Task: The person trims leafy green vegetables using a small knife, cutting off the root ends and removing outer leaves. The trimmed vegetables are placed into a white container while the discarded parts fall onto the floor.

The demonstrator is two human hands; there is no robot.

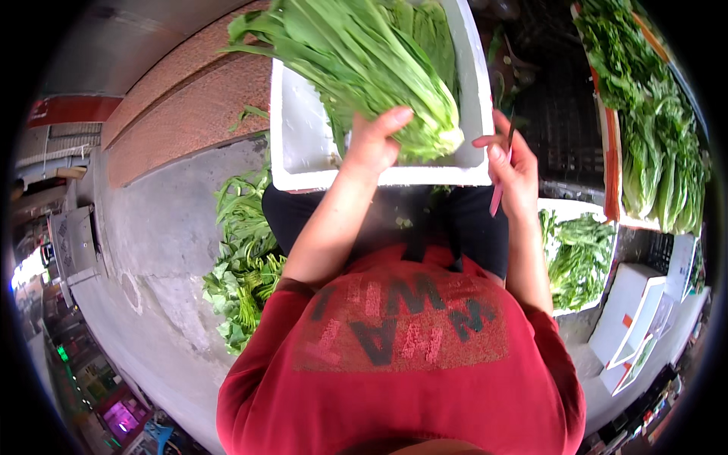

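A long-leaved head of lettuce [364, 62] lies across my left hand [378, 136], its pale cut base pointing to the right. My left thumb presses on the stalks near that base. Below it a white foam box [296, 145] stands in front of my knees, with more leafy greens [429, 34] inside along its far right. Just outside the box's right wall, my right hand [512, 162] grips a small knife with a pink handle [496, 196]. Its dark, narrow blade points away from me, and the lettuce base is apart from it.
Loose leaves and bundled greens [244, 273] lie on the concrete floor [165, 222] to my left. At right are a foam box of leafy greens [580, 259] and a larger box of lettuce [654, 159]. Dark crates [569, 131] stand beyond my right hand. A granite step [193, 108] runs at upper left.
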